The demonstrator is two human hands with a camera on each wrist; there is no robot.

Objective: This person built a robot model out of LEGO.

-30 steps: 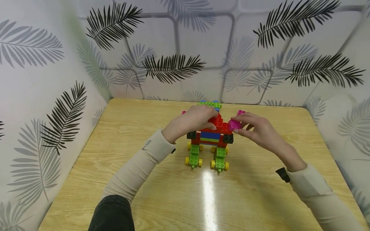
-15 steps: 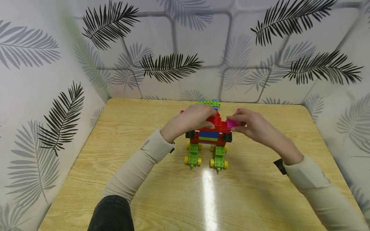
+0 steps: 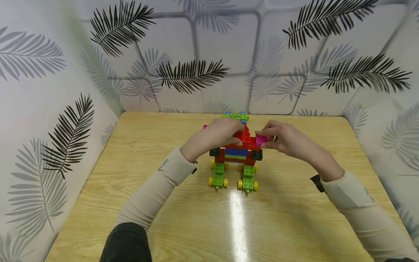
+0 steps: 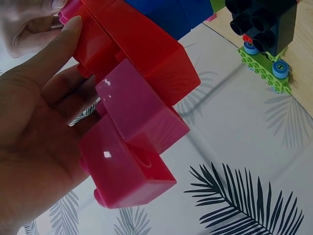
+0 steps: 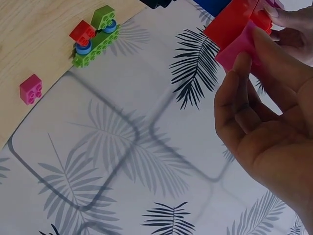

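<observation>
A toy brick figure (image 3: 235,151) stands on two green wheeled bases (image 3: 247,178) with yellow wheels. My left hand (image 3: 219,133) grips the upper red bricks (image 4: 139,44) of the figure, its thumb lying on their side. In the left wrist view, two stepped pink bricks (image 4: 122,166) join the red part near the palm. My right hand (image 3: 284,138) pinches another pink brick (image 5: 232,56) between thumb and fingers. That brick meets the right end of the red row. Black bricks (image 3: 256,154) stick out at both sides below; the hands partly hide the figure's top.
Behind the figure, a green wheeled piece (image 5: 98,46) with blue wheels sits on the wooden table (image 3: 157,225), near its back edge. A loose pink brick (image 5: 32,89) lies farther along that edge. A leaf-patterned wall (image 3: 209,43) rises behind the table.
My right hand has brought the pink brick leftward and levelled it against the red row's end. My left hand keeps its grip on the red bricks.
</observation>
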